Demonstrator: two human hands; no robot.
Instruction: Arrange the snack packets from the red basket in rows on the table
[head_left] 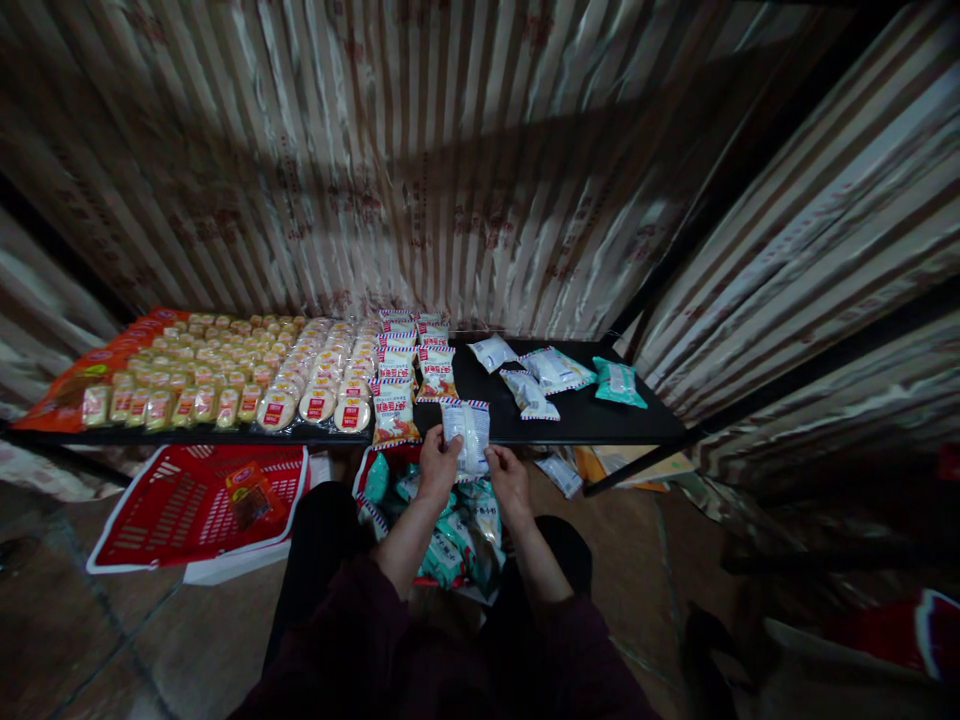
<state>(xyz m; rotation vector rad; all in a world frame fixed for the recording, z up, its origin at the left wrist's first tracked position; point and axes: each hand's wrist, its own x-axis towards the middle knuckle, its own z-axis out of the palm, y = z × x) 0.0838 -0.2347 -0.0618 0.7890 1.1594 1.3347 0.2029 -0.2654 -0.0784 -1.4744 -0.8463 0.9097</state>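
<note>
A snack packet [466, 436] with its pale printed back turned up is held at the shelf's front edge. My left hand [440, 462] grips its left side, thumb on top, and my right hand [510, 482] pinches its lower right corner. Just to the left stand two columns of white-and-red snack packets [395, 410]. Between my legs, under my forearms, a red basket [365, 462] holds several teal snack packets [444, 560]. Loose on the right half of the shelf lie several pale packets [529, 393] and a teal packet [619, 382].
On the black shelf [585, 430], left, are rows of small wrapped cakes [202, 400], round packaged cakes [316, 402] and an orange bag [56, 395]. A red basket [172, 510] with an orange packet sits on the floor at left. Another packet [559, 474] lies below the shelf.
</note>
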